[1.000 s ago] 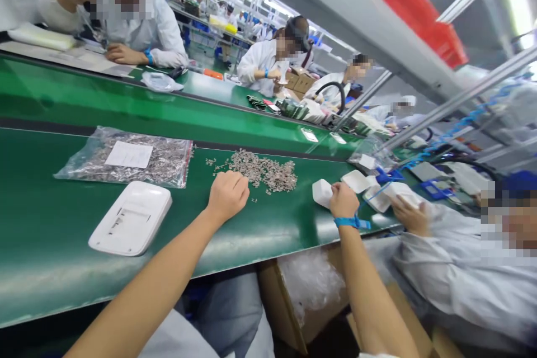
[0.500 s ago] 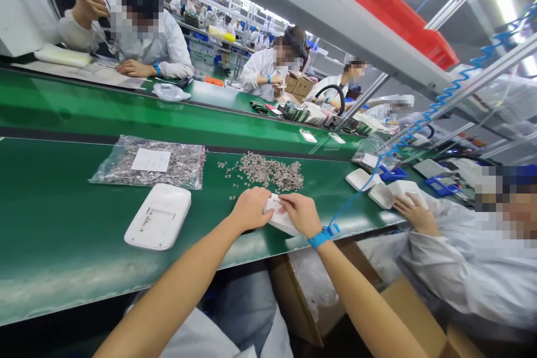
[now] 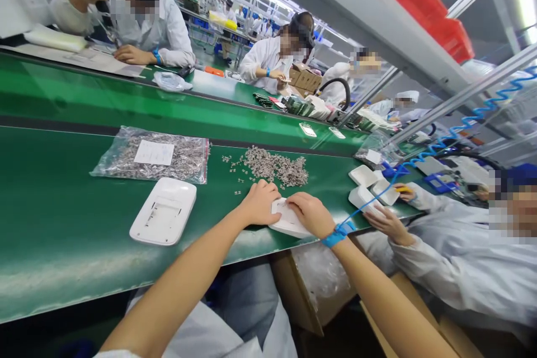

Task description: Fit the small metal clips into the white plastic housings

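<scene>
A white plastic housing (image 3: pixel 289 222) lies at the front edge of the green table, partly covered by both hands. My left hand (image 3: pixel 262 203) is closed on its left side, thumb on the upper face. My right hand (image 3: pixel 312 213) rests on top at the right, fingers bent down onto the face; whether a small part is under the fingertips is hidden. Just beyond is a pile of small metal clips (image 3: pixel 277 166), some scattered to its left. A second white housing (image 3: pixel 164 211) lies to the left, its recessed side up. Behind it lies a clear bag (image 3: pixel 153 154) full of similar metal pieces.
A blue wrist strap (image 3: pixel 338 234) on my right wrist joins a coiled blue cord (image 3: pixel 444 148) rising right. A co-worker's hand (image 3: pixel 388 225) holds a white housing at right. A raised green ledge (image 3: pixel 126 98) runs behind. Below the table stands a cardboard box (image 3: pixel 293 291).
My right hand has shifted from a pinch to lying flatter over the housing. The co-worker at right has lifted a white housing and holds something yellow. The view has shifted slightly.
</scene>
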{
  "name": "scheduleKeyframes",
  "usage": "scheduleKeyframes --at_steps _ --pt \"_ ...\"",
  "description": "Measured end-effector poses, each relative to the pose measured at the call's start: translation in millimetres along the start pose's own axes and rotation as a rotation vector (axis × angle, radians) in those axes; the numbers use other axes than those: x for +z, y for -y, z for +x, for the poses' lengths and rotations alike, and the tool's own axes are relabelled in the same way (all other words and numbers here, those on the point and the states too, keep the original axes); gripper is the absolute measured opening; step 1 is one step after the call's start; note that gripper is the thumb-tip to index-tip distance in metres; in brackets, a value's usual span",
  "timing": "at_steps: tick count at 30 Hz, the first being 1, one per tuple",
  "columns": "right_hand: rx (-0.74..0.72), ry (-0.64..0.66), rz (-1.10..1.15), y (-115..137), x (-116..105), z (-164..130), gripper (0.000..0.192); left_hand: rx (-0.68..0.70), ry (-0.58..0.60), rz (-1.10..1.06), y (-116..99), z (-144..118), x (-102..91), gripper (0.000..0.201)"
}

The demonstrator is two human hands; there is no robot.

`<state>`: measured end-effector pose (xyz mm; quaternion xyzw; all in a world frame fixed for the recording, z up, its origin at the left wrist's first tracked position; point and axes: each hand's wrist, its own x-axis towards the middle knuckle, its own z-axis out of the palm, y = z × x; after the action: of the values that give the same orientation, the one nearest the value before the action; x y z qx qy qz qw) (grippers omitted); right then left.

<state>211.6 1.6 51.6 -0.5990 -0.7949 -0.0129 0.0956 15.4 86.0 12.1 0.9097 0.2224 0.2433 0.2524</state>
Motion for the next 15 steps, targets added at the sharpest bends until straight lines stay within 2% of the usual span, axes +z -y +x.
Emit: scheduleKeyframes --at_steps 7,15 --pt "-0.141 -0.015 -0.169 -1.3 -1.3 3.4 0.018 -0.006 0.003 -0.016 0.4 1.0 -0.6 0.037" --pt "-0.071 -0.069 -0.116 -1.0 10.2 3.3 0.016 -0.019 0.011 0.028 -3.6 3.3 1.4 0.025"
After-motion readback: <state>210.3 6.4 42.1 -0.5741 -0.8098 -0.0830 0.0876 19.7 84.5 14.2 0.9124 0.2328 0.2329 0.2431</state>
